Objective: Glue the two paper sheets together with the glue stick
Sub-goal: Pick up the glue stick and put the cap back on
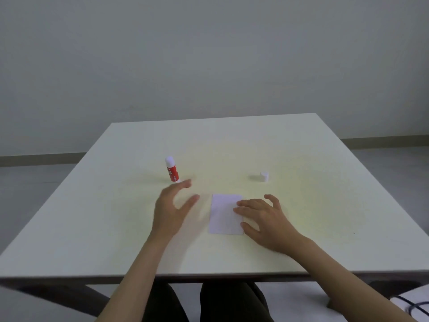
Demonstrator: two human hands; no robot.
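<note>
A small white paper sheet point(222, 214) lies flat near the middle of the pale table point(92, 217); whether a second sheet lies under it I cannot tell. My right hand point(267, 221) rests with spread fingers on the sheet's right edge. A red and white glue stick point(172, 169) stands upright to the far left of the paper. My left hand point(173, 209) hovers open just in front of the glue stick, fingers apart, holding nothing. A small white cap point(264, 176) sits on the table to the far right of the paper.
The table's near edge point(209, 274) runs above my lap. A dark cable point(415, 305) lies on the floor at the lower right. A plain wall stands behind the table.
</note>
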